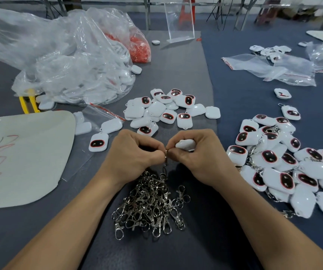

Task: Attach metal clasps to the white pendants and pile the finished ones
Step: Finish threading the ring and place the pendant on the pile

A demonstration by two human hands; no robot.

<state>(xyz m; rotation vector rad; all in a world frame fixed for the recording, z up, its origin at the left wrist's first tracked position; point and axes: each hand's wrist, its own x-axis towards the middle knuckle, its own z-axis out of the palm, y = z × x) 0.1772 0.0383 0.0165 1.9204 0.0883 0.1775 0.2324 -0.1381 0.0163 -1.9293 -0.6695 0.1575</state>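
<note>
White pendant (185, 144) is tucked in my right hand (199, 152), fingers curled round it, and my left hand (135, 154) pinches a metal clasp (165, 158) right up against it, over the loose clasp heap (153, 203). Finished pile (285, 162) sits off to the right.

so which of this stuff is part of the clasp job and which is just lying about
Job: left hand pinching a clasp; right hand holding a pendant; clasp heap; bare pendants; finished pile.
Lying about: yellow-handled tool; scribbled white sheet; acrylic stand; bag of red bits; flat zip bags.
</note>
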